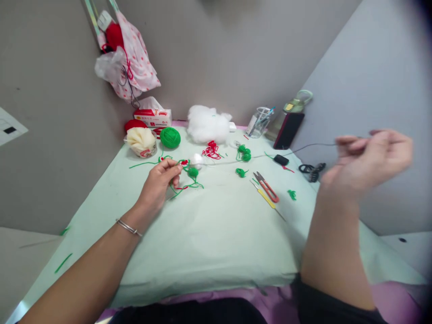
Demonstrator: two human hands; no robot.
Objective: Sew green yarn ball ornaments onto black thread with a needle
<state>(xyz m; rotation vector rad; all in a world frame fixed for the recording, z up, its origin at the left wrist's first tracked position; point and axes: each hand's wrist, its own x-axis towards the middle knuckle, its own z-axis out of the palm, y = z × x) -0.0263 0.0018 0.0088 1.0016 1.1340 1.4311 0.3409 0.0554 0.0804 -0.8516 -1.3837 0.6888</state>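
My left hand [162, 177] pinches a small crocheted piece [184, 164] in red, white and green over the table. Green yarn ends and a little green ball [193, 172] dangle beside its fingertips. Raised far out to the right, my right hand [371, 155] is closed and slightly blurred. A thin dark thread [313, 144] stretches from its fingers across the table toward the crocheted piece. Whether a needle is in those fingers I cannot make out. A black thread spool [281, 160] lies under the thread's line.
White stuffing [208, 124], a green yarn ball [170, 137] and a tissue box [153, 117] line the back. Orange-handled snips [267, 186] and a yellow crochet hook [266, 198] lie right of centre. A phone [289, 130] leans on a bottle near the right wall.
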